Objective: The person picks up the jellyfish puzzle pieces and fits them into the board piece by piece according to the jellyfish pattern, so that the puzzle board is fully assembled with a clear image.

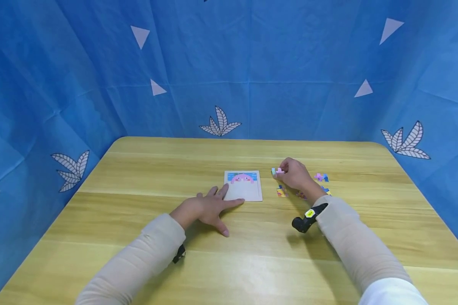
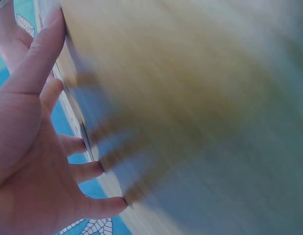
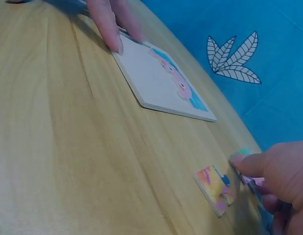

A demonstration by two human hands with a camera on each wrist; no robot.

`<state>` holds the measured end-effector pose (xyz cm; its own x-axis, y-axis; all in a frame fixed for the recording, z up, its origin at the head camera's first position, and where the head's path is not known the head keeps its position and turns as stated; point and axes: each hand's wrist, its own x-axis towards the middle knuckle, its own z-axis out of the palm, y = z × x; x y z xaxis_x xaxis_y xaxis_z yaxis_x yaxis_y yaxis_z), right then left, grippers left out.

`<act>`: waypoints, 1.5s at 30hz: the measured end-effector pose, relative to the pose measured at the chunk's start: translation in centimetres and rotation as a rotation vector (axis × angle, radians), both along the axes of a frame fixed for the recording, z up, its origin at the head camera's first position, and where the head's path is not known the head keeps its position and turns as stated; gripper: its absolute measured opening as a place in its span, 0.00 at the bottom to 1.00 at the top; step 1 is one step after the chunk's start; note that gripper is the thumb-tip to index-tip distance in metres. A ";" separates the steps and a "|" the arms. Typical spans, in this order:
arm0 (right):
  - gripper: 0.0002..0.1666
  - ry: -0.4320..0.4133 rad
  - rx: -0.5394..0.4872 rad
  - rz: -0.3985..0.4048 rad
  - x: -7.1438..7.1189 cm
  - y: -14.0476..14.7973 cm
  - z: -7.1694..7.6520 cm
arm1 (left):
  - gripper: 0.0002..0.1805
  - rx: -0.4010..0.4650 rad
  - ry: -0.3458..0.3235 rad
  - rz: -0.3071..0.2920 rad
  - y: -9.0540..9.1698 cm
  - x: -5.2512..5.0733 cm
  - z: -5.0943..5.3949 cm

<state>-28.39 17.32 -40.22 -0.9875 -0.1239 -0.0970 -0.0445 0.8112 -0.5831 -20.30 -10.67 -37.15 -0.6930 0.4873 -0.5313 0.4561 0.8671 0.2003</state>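
Note:
A white puzzle board (image 1: 244, 192) lies on the table, its upper strip filled with a pink face on blue. My left hand (image 1: 212, 207) rests with spread fingers at the board's left and lower edges; in the left wrist view the same hand (image 2: 43, 156) shows its fingertips on the table side. To the right of the board, my right hand (image 1: 294, 174) pinches a pink and green puzzle piece (image 1: 278, 171) between thumb and fingers. In the right wrist view, this hand (image 3: 284, 176) is beside a yellow and orange piece (image 3: 213, 188) lying on the table.
Another yellow piece (image 1: 281, 191) lies below my right hand. A pink and blue piece (image 1: 321, 177) sits right of that hand, with more pieces near the right wrist, partly hidden by it. A blue cloth (image 1: 248, 110) hangs behind the wooden table (image 1: 156, 169).

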 end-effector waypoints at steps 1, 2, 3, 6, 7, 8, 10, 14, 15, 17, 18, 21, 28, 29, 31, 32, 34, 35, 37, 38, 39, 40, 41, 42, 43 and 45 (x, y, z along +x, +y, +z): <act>0.17 0.010 -0.004 -0.010 0.0 0.0 0.0 | 0.54 0.002 0.000 -0.001 0.0 0.0 0.0; 0.15 0.016 -0.015 -0.017 0.0 -0.1 -0.1 | 0.53 0.003 0.000 -0.002 0.0 0.0 0.0; 0.13 0.025 -0.023 -0.022 0.0 -0.2 -0.1 | 0.53 0.003 0.001 -0.002 0.0 -0.1 0.0; 0.08 0.063 -0.040 -0.038 0.1 -0.4 -0.2 | 0.54 0.002 0.005 -0.001 -0.1 -0.1 0.0; 0.08 0.076 -0.048 -0.037 0.2 -0.5 -0.2 | 0.54 0.000 0.004 -0.001 -0.1 -0.1 -0.1; 0.07 0.086 -0.064 -0.031 0.2 -0.7 -0.2 | 0.54 -0.001 0.003 -0.001 -0.1 -0.2 -0.1; 0.07 0.099 -0.098 -0.022 0.3 -1.0 -0.1 | 0.54 -0.003 0.002 0.000 -0.1 -0.2 -0.2; 0.08 0.088 -0.168 0.010 0.6 -2.2 0.1 | 0.54 -0.004 -0.001 -0.002 -0.1 -0.1 -0.2; 0.09 0.076 -0.181 0.015 0.7 -2.5 0.2 | 0.54 -0.004 0.000 -0.004 -0.1 -0.1 -0.3; 0.09 0.057 -0.207 0.024 0.8 -3.2 0.1 | 0.54 -0.006 0.000 -0.006 0.0 -0.1 -0.3; 0.09 0.044 -0.227 0.026 0.9 -3.6 0.0 | 0.54 -0.007 0.000 -0.007 0.0 -0.2 -0.3; 0.09 0.025 -0.260 0.066 1.1 -4.7 -0.2 | 0.53 -0.016 -0.003 -0.005 0.2 -0.2 -0.4; 0.10 -0.039 -0.324 0.171 1.7 -7.2 -0.1 | 0.53 -0.040 -0.005 -0.005 0.2 -0.2 -0.6; 0.10 -0.049 -0.329 0.174 1.8 -7.5 0.0 | 0.53 -0.043 -0.002 -0.008 0.2 -0.3 -0.6; 0.10 -0.061 -0.342 0.174 1.7 -8.1 0.3 | 0.53 -0.042 0.012 -0.015 0.2 -0.4 -0.4; 0.10 -0.067 -0.349 0.171 1.7 -8.4 0.4 | 0.53 -0.039 0.020 -0.019 0.2 -0.5 -0.2; 0.10 -0.090 -0.353 0.167 1.6 -8.9 0.4 | 0.53 -0.040 0.018 -0.028 0.2 -0.6 -0.1; 0.10 -0.100 -0.357 0.172 1.6 -9.2 0.4 | 0.53 -0.039 0.015 -0.030 0.2 -0.6 0.0; 0.10 -0.113 -0.367 0.181 1.5 -9.6 0.3 | 0.53 -0.038 0.015 -0.029 0.2 -0.6 0.0; 0.10 -0.114 -0.370 0.186 1.4 -9.8 0.1 | 0.53 -0.038 0.014 -0.029 0.2 -0.6 -0.1; 0.09 -0.114 -0.367 0.189 1.4 -9.9 0.0 | 0.53 -0.038 0.014 -0.031 0.2 -0.6 -0.1; 0.09 -0.106 -0.362 0.189 1.4 -10.1 -0.1 | 0.53 -0.038 0.017 -0.032 0.2 -0.6 -0.1; 0.08 -0.095 -0.354 0.189 1.4 -10.2 -0.2 | 0.53 -0.037 0.022 -0.031 0.2 -0.6 -0.1; 0.08 -0.089 -0.347 0.188 1.5 -10.3 -0.4 | 0.53 -0.039 0.026 -0.029 0.2 -0.6 -0.1; 0.08 -0.088 -0.344 0.186 1.5 -10.4 -0.5 | 0.53 -0.043 0.026 -0.028 0.2 -0.6 -0.1; 0.07 -0.090 -0.336 0.182 1.6 -10.5 -0.6 | 0.53 -0.054 0.019 -0.020 0.2 -0.4 -0.1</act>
